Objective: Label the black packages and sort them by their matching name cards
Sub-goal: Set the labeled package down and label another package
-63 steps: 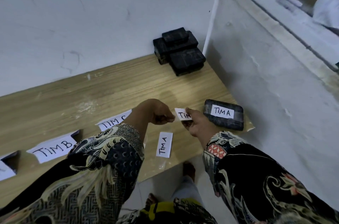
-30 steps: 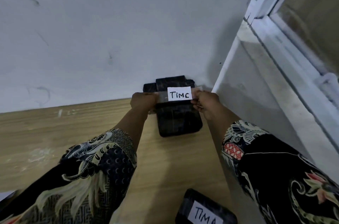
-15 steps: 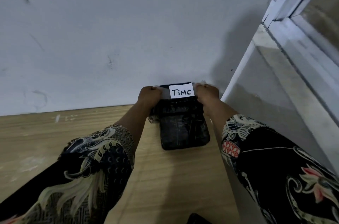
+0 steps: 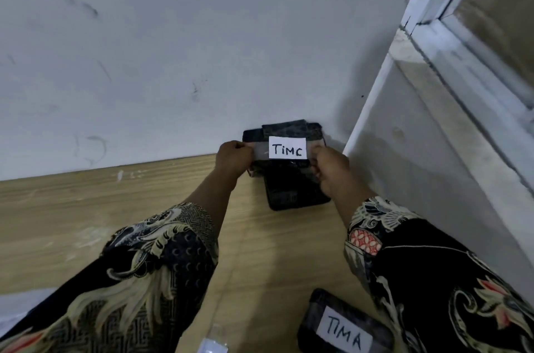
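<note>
Pulled back toward the near side since half a second ago, TIMC label [image 4: 287, 147] on its clear tape lifted above the stack of black packages [image 4: 291, 176].
Left to right: left hand [image 4: 234, 159] with grip pinched on the tape's left end; label stretched level between both hands, over the stack at the bench [image 4: 72, 208] back corner against the wall [image 4: 173, 49]; right hand [image 4: 332, 169] with grip pinched on the tape's right end; whether tape touches the top package, hard to tell. Near right, on the bench edge, black package labelled TIMA [image 4: 345, 325], well apart from the stack.
</note>
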